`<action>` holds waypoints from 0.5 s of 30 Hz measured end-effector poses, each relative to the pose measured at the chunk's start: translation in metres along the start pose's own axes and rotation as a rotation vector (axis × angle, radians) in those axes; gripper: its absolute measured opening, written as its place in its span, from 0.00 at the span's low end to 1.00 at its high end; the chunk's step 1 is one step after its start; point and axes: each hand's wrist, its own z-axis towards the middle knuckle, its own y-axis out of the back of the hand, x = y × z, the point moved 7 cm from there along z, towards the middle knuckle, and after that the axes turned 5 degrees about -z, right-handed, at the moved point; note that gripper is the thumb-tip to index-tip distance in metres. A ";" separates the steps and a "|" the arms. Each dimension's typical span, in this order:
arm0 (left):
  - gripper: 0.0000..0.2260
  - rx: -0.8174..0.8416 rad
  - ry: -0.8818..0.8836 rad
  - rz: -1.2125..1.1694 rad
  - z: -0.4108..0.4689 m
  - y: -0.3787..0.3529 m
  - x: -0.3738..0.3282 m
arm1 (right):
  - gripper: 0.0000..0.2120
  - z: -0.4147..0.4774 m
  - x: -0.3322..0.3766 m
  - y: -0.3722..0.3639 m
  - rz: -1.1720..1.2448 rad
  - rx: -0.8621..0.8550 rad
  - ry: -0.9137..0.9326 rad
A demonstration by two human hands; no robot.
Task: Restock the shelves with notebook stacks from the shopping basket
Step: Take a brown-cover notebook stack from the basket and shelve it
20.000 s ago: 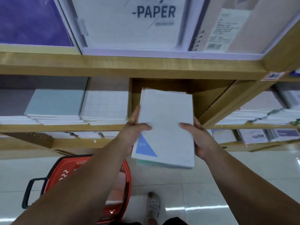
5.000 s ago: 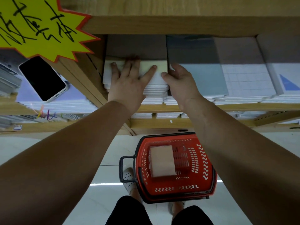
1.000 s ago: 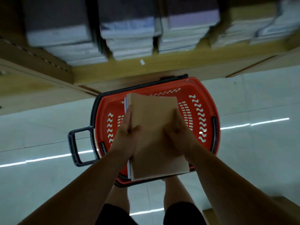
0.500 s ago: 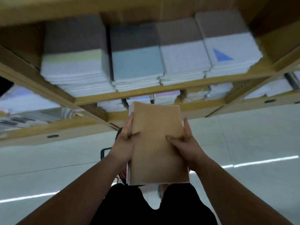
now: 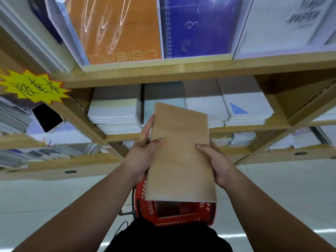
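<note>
Brown card covers the notebook stack [image 5: 180, 153] that both hands hold up in front of the wooden shelves [image 5: 163, 70], its long edges running away from the person and its far end tilted a little to the left. The left hand [image 5: 143, 153] clamps the stack's left edge, thumb lying across the top cover and fingers wrapped under and along the side; the right hand [image 5: 216, 160] clamps the right edge the same way, thumb on top and fingers out of sight beneath. The stack is in the air, touching no shelf, level with the middle shelf where four piles of notebooks sit side by side: a pale yellow-topped pile [image 5: 114, 113] on the left, a light blue pile [image 5: 163, 99] partly hidden behind the held stack, a white grid-patterned pile [image 5: 203, 102], and a white pile with a blue triangle [image 5: 245, 108] on the right. To the right of that last pile the shelf compartment shows bare wood. Directly below the stack, on the pale tiled floor [image 5: 45, 197], stands the red shopping basket [image 5: 174, 213], its near part showing under the stack's lower edge. On the shelf above stand an orange notebook [image 5: 120, 30], a dark blue spiral notebook [image 5: 198, 26] and a white pad [image 5: 283, 24] printed with "PAPER". At the left a yellow starburst sign [image 5: 32, 86] with handwritten characters is fixed to the shelf edge, and a phone [image 5: 47, 117] with a dark screen lies on the piles just below it.
</note>
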 end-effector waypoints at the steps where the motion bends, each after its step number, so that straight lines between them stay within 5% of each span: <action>1: 0.31 0.003 -0.004 0.017 0.006 0.001 -0.007 | 0.17 0.004 0.002 -0.004 0.003 0.001 -0.004; 15: 0.29 -0.069 0.030 0.124 0.128 0.038 -0.026 | 0.26 0.096 0.072 -0.029 -0.169 -0.179 0.242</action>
